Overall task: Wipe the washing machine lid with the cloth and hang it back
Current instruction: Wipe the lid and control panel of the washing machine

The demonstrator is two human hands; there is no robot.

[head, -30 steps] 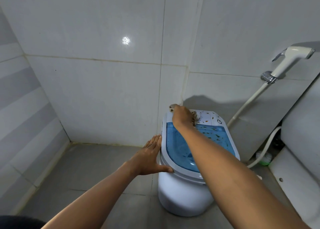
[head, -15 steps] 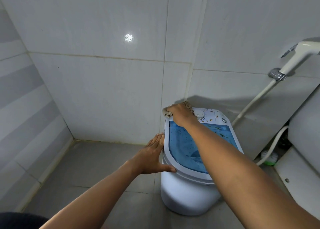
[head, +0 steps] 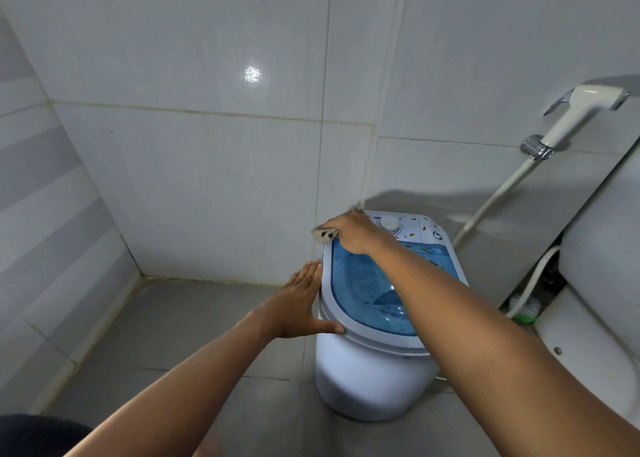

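A small white washing machine [head: 367,384] stands on the floor in the corner, with a translucent blue lid [head: 363,283] and a white control panel behind it. My right hand [head: 353,230] presses a crumpled beige cloth [head: 323,232] on the lid's far left corner; a bit of cloth sticks out past the fingers. My left hand [head: 298,304] lies flat against the machine's left rim, fingers apart, thumb on the front edge.
Grey tiled walls close in behind and to the left. A white spray nozzle [head: 578,110] with its hose [head: 498,193] hangs on the right wall. A white toilet [head: 602,283] stands at the right edge. Grey floor tiles lie left of the machine.
My right hand has slid the cloth leftward along the back of the lid, from the dial area to the far left corner. My left hand has stayed on the rim.
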